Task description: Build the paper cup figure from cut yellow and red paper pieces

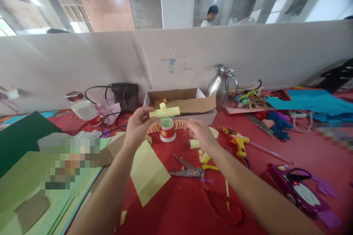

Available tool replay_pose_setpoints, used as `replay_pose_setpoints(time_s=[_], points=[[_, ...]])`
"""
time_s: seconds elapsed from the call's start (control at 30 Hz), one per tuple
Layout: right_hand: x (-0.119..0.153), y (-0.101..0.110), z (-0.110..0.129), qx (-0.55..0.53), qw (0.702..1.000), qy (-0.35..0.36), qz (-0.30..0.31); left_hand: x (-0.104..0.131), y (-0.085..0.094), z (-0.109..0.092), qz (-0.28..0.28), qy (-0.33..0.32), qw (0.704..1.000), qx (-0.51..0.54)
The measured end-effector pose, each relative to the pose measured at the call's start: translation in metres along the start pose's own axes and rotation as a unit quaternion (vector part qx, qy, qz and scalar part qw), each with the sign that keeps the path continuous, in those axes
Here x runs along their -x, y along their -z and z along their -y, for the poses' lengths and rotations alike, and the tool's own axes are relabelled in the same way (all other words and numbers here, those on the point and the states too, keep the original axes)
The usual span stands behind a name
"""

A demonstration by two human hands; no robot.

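Head view: the left hand (139, 123) has its fingers pinched around the left end of a yellow paper tube (168, 112), a smooth roll held more or less level above the red worktop (171, 216). A little folded scrap (163, 107) of yellow paper sits up at the tube's top edge, can't tell if it's stuck on. Right below is an upside-down-looking paper cup (167, 136), red with a white rim, with some pleated green paper (166, 121) on top and crinkly, accordion-style orange paper strips (179, 124) poking out both sides. The right hand (199, 132) is just by the end of the right strip with its fingers curled in, but honestly I can't tell if they've got hold of anything. Near that wrist there's a shorter yellow roll (193, 144) lying on its side. Closer in, a flat, matte yellow sheet (149, 172) lies cornerwise next to metal-bladed scissors (190, 172), which are spread wide. Off to the right is a yellow plastic glue gun (241, 147), and behind everything a cardboard box (208, 116) stands beside a shiny, rounded metal jug (220, 84).
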State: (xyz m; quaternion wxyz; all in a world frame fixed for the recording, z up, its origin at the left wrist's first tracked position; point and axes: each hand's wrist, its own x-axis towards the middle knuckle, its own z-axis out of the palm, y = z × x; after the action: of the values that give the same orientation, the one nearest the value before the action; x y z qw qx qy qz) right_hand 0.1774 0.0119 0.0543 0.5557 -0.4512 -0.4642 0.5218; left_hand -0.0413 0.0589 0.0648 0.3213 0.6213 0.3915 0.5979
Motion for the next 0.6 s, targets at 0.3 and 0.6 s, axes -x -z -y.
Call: replay_pose_setpoints(time_s=[0.3,0.6], points=[[0.006,-0.016,-0.017,0.354,0.929,0.108,-0.02,0.008,0.007,0.018,0.009,0.104,0.978,0.181],[-0.005,-0.019,-0.001,0.544,0.821,0.173,-0.006,0.006,0.007,0.02,0.014,0.074,0.989,0.125]])
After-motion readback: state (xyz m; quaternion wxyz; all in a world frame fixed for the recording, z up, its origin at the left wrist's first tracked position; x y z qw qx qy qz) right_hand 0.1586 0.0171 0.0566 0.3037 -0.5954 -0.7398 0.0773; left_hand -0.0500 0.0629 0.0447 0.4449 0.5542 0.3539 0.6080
